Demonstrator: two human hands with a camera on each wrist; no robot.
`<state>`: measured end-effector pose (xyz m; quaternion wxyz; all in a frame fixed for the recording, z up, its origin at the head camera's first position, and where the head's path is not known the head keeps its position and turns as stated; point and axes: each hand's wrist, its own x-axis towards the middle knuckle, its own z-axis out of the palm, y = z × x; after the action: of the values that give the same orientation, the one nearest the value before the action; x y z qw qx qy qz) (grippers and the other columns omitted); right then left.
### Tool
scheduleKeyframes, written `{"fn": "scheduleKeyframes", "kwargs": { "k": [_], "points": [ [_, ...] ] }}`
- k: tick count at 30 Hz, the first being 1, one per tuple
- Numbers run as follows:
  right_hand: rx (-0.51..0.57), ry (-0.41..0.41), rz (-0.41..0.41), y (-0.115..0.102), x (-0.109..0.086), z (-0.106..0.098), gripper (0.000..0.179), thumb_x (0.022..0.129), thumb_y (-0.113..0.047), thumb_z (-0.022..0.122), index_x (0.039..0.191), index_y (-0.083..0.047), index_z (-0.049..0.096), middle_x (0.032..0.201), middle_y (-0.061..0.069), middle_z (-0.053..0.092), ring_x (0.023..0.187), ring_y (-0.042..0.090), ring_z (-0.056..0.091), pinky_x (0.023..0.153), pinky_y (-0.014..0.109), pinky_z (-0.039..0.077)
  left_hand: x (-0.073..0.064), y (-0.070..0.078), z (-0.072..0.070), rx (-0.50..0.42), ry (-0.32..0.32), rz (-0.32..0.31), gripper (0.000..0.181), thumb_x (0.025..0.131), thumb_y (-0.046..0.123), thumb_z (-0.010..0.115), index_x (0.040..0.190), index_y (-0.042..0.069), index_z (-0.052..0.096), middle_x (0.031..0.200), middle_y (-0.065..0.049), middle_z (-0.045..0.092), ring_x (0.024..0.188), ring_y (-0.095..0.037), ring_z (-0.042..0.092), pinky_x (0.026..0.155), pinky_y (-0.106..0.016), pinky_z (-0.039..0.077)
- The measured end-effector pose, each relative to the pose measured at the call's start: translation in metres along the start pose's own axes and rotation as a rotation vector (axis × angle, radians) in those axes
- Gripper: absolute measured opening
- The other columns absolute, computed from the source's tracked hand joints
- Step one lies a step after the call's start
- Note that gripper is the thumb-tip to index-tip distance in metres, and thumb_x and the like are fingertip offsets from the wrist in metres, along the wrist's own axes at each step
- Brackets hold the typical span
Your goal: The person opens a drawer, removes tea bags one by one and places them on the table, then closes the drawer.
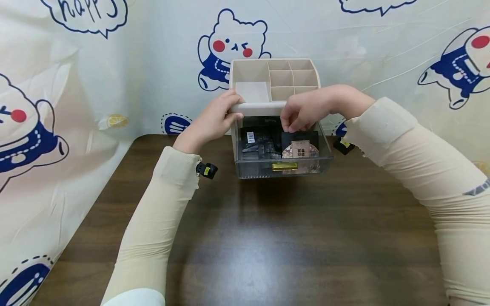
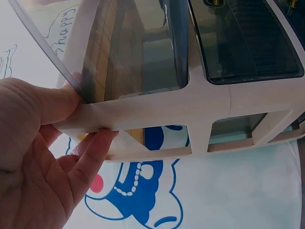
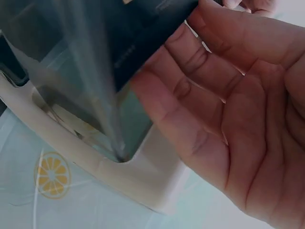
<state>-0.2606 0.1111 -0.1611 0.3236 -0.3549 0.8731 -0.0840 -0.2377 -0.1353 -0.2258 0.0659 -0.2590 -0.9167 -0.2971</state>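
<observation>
A white desktop organizer (image 1: 260,109) stands at the back of the table with its clear drawer (image 1: 254,171) pulled out. My left hand (image 1: 214,119) grips the organizer's upper left front corner, with the thumb on one side and the fingers on the other in the left wrist view. Over the drawer, my right hand (image 1: 311,106) pinches the top edge of a black packet (image 1: 300,142) with a pale printed label. In the right wrist view the dark packet (image 3: 152,36) lies against the fingertips. Left of it in the drawer lie other black packets (image 1: 258,142), one with a barcode sticker.
Several compartments (image 1: 282,77) divide the organizer's top. A gold handle (image 1: 284,166) is on the drawer front. Brown wood tabletop (image 1: 252,238) extends toward me. A printed cloth (image 1: 164,55) with cartoon bears hangs close behind the organizer.
</observation>
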Motion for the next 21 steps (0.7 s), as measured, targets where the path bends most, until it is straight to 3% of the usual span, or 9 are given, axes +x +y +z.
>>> {"fn": "scheduleKeyframes", "kwargs": {
  "k": [6,9,18,21],
  "points": [
    [0.100,-0.053,0.011,0.008,0.003,0.003,0.009,0.101,-0.011,0.054,0.102,-0.004,0.060,0.078,0.002,0.049,0.061,0.015,0.041,0.057,0.027,0.039,0.000,-0.001,0.001,0.010,0.002,-0.006,0.023,0.098,0.009,0.058,0.119,-0.002,0.059,0.126,-0.015,0.055,0.111,-0.030,0.052,0.105,-0.045,0.047],
    [0.105,-0.044,0.001,0.010,0.002,0.006,0.009,0.101,-0.011,0.054,0.102,-0.004,0.059,0.076,0.001,0.049,0.061,0.015,0.042,0.056,0.027,0.040,-0.002,-0.001,0.002,0.016,-0.004,-0.008,0.023,0.098,0.009,0.059,0.119,-0.001,0.059,0.127,-0.015,0.055,0.111,-0.030,0.052,0.106,-0.045,0.046],
    [0.087,0.099,0.002,0.010,-0.017,-0.001,0.010,0.102,-0.011,0.052,0.106,-0.004,0.059,0.088,0.005,0.055,0.069,0.017,0.047,0.058,0.027,0.044,0.001,-0.002,0.004,-0.009,-0.002,-0.002,0.022,0.098,0.007,0.058,0.119,-0.002,0.059,0.126,-0.016,0.054,0.112,-0.031,0.051,0.106,-0.045,0.045],
    [0.096,0.165,0.010,0.010,-0.027,-0.009,0.013,0.102,-0.013,0.051,0.109,-0.006,0.060,0.096,0.006,0.060,0.079,0.018,0.052,0.064,0.028,0.048,0.001,-0.001,0.002,-0.013,0.002,-0.012,0.022,0.098,0.007,0.058,0.119,-0.002,0.059,0.127,-0.015,0.054,0.112,-0.030,0.051,0.107,-0.045,0.045]
  ]
}}
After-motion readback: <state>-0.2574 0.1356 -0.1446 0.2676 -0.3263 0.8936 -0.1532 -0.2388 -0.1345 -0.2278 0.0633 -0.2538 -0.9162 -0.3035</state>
